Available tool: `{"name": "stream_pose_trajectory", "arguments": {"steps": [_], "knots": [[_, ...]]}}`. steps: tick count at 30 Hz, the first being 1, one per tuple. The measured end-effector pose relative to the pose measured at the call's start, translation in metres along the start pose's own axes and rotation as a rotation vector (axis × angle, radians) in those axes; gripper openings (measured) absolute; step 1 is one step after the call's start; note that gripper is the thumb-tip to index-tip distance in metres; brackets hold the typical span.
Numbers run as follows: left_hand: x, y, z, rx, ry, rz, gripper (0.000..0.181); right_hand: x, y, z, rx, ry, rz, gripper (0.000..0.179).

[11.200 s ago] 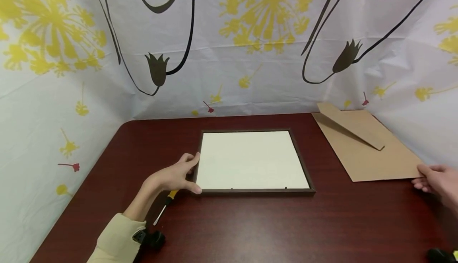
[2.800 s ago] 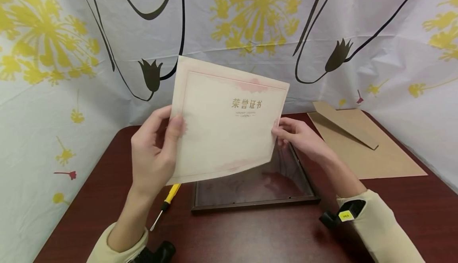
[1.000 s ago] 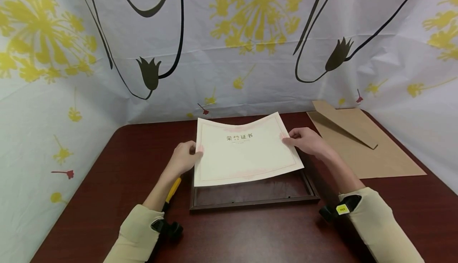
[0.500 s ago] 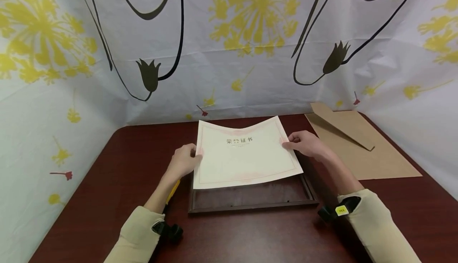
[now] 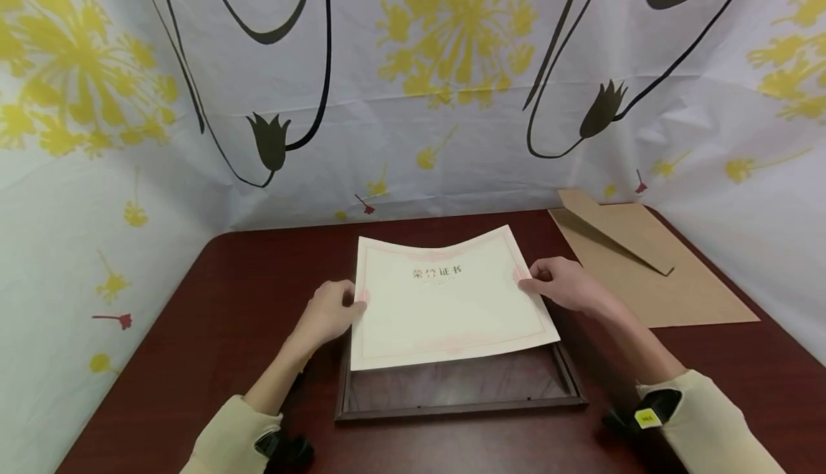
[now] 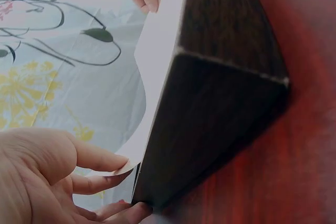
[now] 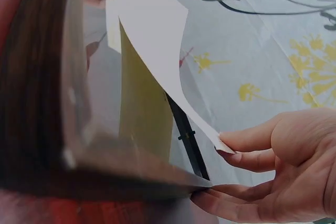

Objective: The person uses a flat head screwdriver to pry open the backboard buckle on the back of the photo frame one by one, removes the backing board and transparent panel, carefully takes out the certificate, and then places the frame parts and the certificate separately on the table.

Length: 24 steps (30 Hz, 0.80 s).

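Note:
A cream certificate sheet point(image 5: 452, 316) with gold lettering and a pink border is bowed over a dark brown picture frame point(image 5: 461, 410) on the table. My left hand point(image 5: 325, 310) pinches its left edge between thumb and finger. At the right edge, my right hand point(image 5: 564, 285) pinches it the same way. In the left wrist view, other fingers of the left hand point(image 6: 58, 177) reach the side of the frame point(image 6: 210, 114). The right wrist view has lower fingers of the right hand point(image 7: 294, 166) at the frame's corner, with the sheet point(image 7: 152, 30) lifted above the glass.
A brown cardboard backing point(image 5: 684, 298) with a raised stand flap point(image 5: 616, 231) lies at the right rear of the reddish-brown table point(image 5: 193, 366). A patterned white curtain point(image 5: 400, 137) rises behind. The yellow screwdriver point(image 5: 306, 363) is mostly hidden under my left forearm.
Earlier the white sheet lay in the frame and my right hand was at the cardboard. Then both hands held the sheet up, printed side showing, and lowered it over the frame. Little differs since half a second ago.

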<state>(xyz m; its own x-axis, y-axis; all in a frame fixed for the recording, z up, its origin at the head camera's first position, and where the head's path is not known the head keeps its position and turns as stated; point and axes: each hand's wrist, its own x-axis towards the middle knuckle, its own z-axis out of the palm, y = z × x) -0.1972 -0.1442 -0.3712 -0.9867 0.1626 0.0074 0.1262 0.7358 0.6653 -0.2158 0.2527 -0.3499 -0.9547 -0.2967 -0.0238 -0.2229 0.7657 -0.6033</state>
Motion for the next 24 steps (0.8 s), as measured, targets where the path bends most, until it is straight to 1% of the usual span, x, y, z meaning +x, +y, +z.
{"name": "stream_pose_trajectory", "arguments": {"steps": [8,13,16,18,22,24], "knots": [[-0.027,0.005,0.000,0.005,0.011,-0.027,0.013,-0.019,-0.003,0.000,0.003,-0.042,-0.041,0.024],[-0.035,0.008,-0.001,0.010,0.028,-0.016,0.018,-0.023,0.001,-0.001,0.046,-0.051,-0.019,0.022],[-0.035,0.010,-0.003,0.021,0.067,0.005,0.015,-0.022,0.004,-0.001,0.080,-0.051,-0.006,0.021],[-0.033,0.011,-0.005,0.017,0.093,0.024,0.011,-0.021,0.004,-0.002,0.095,-0.039,-0.011,0.021],[-0.023,0.015,-0.010,-0.047,0.113,0.076,0.008,-0.018,0.004,-0.007,0.073,0.044,-0.045,0.020],[-0.017,0.016,-0.012,-0.084,0.121,0.097,0.008,-0.016,0.003,-0.010,0.065,0.087,-0.040,0.020]]}}
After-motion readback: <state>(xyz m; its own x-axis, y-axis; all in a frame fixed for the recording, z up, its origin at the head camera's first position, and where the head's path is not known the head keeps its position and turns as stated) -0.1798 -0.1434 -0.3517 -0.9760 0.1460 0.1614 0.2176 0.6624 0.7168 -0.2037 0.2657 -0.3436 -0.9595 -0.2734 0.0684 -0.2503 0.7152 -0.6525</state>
